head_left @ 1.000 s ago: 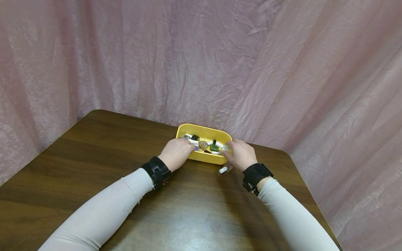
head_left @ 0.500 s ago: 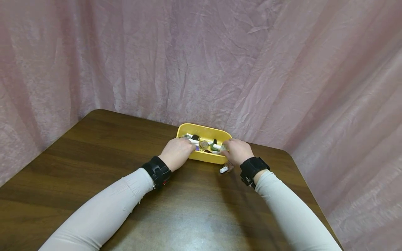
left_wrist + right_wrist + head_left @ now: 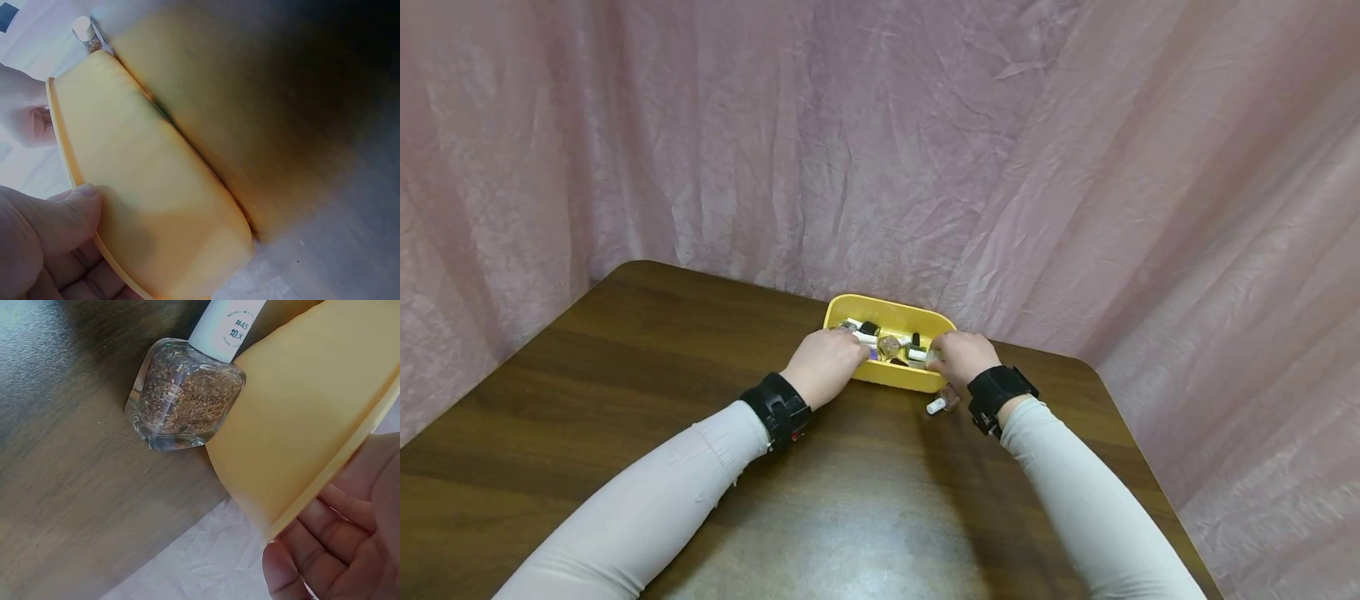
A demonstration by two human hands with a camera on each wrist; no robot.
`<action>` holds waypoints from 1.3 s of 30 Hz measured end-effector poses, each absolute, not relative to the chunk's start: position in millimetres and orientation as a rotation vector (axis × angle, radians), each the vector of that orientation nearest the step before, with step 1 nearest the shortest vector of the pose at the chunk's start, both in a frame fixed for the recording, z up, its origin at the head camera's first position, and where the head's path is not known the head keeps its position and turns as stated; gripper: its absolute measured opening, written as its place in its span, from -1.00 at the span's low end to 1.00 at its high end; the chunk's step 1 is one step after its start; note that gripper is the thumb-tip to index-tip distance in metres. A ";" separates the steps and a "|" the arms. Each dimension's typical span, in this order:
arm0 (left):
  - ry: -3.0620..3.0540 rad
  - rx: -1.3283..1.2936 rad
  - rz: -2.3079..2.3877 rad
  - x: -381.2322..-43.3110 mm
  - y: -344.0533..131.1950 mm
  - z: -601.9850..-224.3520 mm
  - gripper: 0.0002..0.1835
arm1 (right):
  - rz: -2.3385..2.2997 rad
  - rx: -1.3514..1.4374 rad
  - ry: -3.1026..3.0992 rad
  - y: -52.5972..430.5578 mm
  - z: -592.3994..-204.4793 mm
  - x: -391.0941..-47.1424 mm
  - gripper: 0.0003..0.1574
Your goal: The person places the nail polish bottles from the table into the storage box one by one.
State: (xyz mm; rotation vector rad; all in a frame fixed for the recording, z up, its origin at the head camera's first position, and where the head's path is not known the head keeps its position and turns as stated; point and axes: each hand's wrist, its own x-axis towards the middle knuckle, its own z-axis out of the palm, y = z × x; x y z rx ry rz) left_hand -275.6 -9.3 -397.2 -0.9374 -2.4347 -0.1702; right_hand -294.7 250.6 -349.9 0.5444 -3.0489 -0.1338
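A yellow plastic bin (image 3: pixel 895 380) stands at the table's far edge with several nail polish bottles lying in it. My left hand (image 3: pixel 824 363) grips its left front rim; in the left wrist view the thumb (image 3: pixel 75 209) presses the outer wall and the fingers lie behind the rim. At the right end, my right hand (image 3: pixel 967 358) reaches over the rim and pinches a clear nail polish bottle with a white cap (image 3: pixel 917 355). The right wrist view shows curled fingers, their hold hidden behind the bin wall. A glittery brown nail polish bottle (image 3: pixel 187 397) lies on the table against the bin.
The brown wooden table (image 3: pixel 820 500) extends from the bin toward me. A pink curtain (image 3: pixel 880 150) hangs right behind its far edge. Inside the bin are a dark-capped bottle (image 3: pixel 868 328) and a gold one (image 3: pixel 889 346).
My right hand has shifted slightly left and further into the bin, the white-capped bottle moving and turning with it. The left hand keeps its place on the rim.
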 end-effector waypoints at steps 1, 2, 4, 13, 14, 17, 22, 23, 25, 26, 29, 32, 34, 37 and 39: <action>-2.434 -0.937 -0.170 -275.3 -9.4 -396.9 -0.75 | -0.141 0.544 -3.052 250.7 -350.6 -296.1 -0.65; -2.437 -0.938 -0.171 -275.0 -9.4 -396.6 -0.75 | -0.146 0.538 -3.057 250.9 -351.4 -297.3 -0.64; -2.437 -0.940 -0.168 -274.9 -9.4 -396.3 -0.75 | -0.162 0.527 -3.062 251.3 -352.4 -299.6 -0.62; -2.427 -0.943 -0.157 -275.3 -8.7 -395.7 -0.76 | -0.172 0.482 -3.108 248.4 -349.3 -299.8 -0.61; -2.424 -0.943 -0.159 -275.0 -8.7 -395.7 -0.76 | -0.169 0.477 -3.113 248.2 -349.2 -299.6 -0.62; -2.419 -0.946 -0.162 -273.7 -8.6 -395.1 -0.76 | -0.162 0.467 -3.124 248.0 -349.3 -299.9 -0.64; -2.427 -0.949 -0.156 -271.0 -8.4 -392.9 -0.76 | -0.160 0.457 -3.133 248.0 -350.0 -300.6 -0.64; -2.430 -0.949 -0.153 -270.6 -8.4 -392.6 -0.76 | -0.160 0.457 -3.133 248.2 -350.2 -300.8 -0.64; -2.436 -0.949 -0.151 -270.0 -8.4 -392.1 -0.76 | -0.160 0.458 -3.132 248.7 -351.0 -301.6 -0.64; -2.438 -0.948 -0.149 -269.9 -8.5 -392.0 -0.76 | -0.158 0.458 -3.132 248.8 -351.2 -301.9 -0.65; -2.440 -0.945 -0.146 -269.7 -8.7 -392.2 -0.76 | -0.148 0.467 -3.129 249.4 -352.1 -302.6 -0.69; -2.441 -0.945 -0.145 -270.2 -8.8 -392.9 -0.76 | -0.134 0.474 -3.129 249.1 -351.6 -301.8 -0.71; -2.441 -0.947 -0.145 -270.7 -9.0 -393.3 -0.76 | -0.131 0.480 -3.128 249.1 -351.4 -301.3 -0.71; -2.440 -0.946 -0.139 -271.4 -9.5 -393.7 -0.76 | -0.135 0.489 -3.118 249.2 -351.5 -300.7 -0.69; -2.439 -0.945 -0.135 -271.8 -9.9 -393.8 -0.76 | -0.146 0.500 -3.101 249.7 -352.0 -301.0 -0.64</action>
